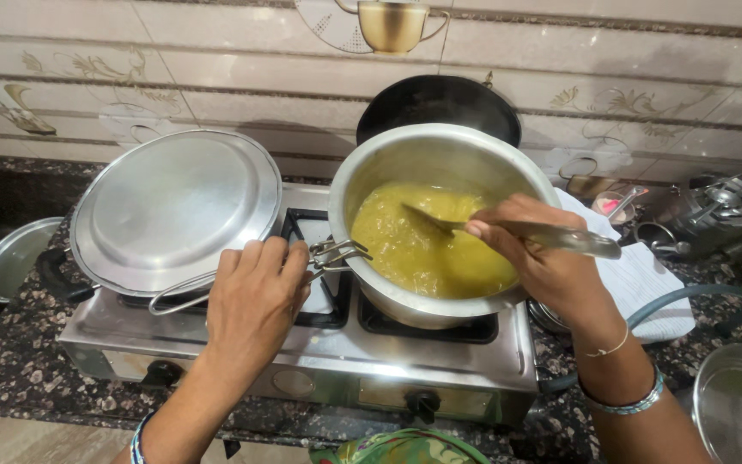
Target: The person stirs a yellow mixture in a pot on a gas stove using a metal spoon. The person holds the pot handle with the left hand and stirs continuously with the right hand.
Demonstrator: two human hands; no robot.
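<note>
A steel pot [371, 176] of thick yellow-green stew [422, 245] stands tilted on the right burner of a steel gas stove [440, 365]. My left hand [255, 296] grips metal tongs [332, 255] clamped on the pot's left rim. My right hand [543, 258] holds a steel ladle [551, 235] whose bowl end dips into the stew. A second vessel covered by a round steel lid [173, 206] sits on the left burner.
A black pan [440, 103] leans against the tiled wall behind the pot. A white cloth [646, 283] lies right of the stove, with steel utensils [723, 215] beyond. A steel bowl [10, 258] sits at the left and another steel vessel [736, 404] at the lower right on the granite counter.
</note>
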